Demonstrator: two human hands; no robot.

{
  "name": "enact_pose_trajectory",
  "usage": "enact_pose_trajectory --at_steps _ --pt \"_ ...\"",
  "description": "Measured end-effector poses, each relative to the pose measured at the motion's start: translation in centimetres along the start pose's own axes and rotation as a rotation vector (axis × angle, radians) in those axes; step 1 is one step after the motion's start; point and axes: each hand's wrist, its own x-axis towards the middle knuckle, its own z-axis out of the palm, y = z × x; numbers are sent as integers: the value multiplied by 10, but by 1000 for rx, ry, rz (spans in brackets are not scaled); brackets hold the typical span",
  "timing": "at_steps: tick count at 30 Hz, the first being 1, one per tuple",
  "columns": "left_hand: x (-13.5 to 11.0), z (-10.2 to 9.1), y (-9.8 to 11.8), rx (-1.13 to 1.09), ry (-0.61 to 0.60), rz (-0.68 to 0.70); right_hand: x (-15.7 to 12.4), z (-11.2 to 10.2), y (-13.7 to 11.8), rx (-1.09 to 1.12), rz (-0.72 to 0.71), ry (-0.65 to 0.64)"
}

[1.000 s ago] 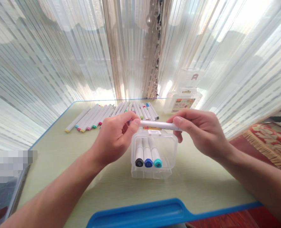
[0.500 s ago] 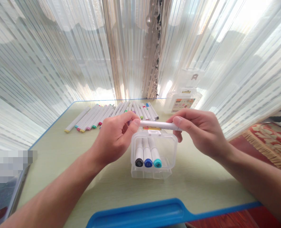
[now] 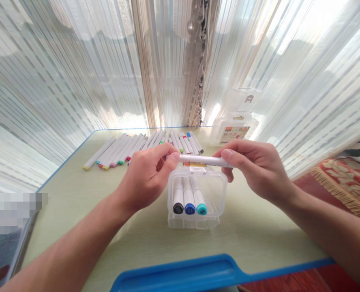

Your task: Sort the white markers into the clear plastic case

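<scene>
A white marker (image 3: 201, 160) is held level between my two hands, above a clear plastic case. My left hand (image 3: 151, 172) pinches its left end, hiding the tip there. At the other end, the thumb and fingers of my right hand (image 3: 254, 168) are closed round the barrel. Below, the clear case (image 3: 218, 194) stands with its lid swung open. Three markers lie side by side in it: one with a black end (image 3: 178, 208), one with a blue end (image 3: 190, 209) and one with a turquoise end (image 3: 201, 209).
Several white markers (image 3: 119, 152) with coloured ends lie in a row at the table's back. A second clear case (image 3: 234, 132) with a printed label stands at the back right. A blue tray (image 3: 180, 273) edges the table's front; a striped curtain (image 3: 107, 69) hangs behind.
</scene>
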Motion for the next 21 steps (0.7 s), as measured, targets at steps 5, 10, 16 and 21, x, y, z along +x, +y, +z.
enact_pose_trajectory --at_steps 5,10,16,21 --pt "0 0 -1 -5 -1 4 0 -1 2 12 -8 -3" --pt "0 0 -1 -5 1 8 1 -1 1 7 -5 -6" --pt "0 0 -1 0 -6 5 0 -1 0 11 -5 -4" --pt "-1 0 -1 -3 -13 2 0 -1 0 18 -4 -5"
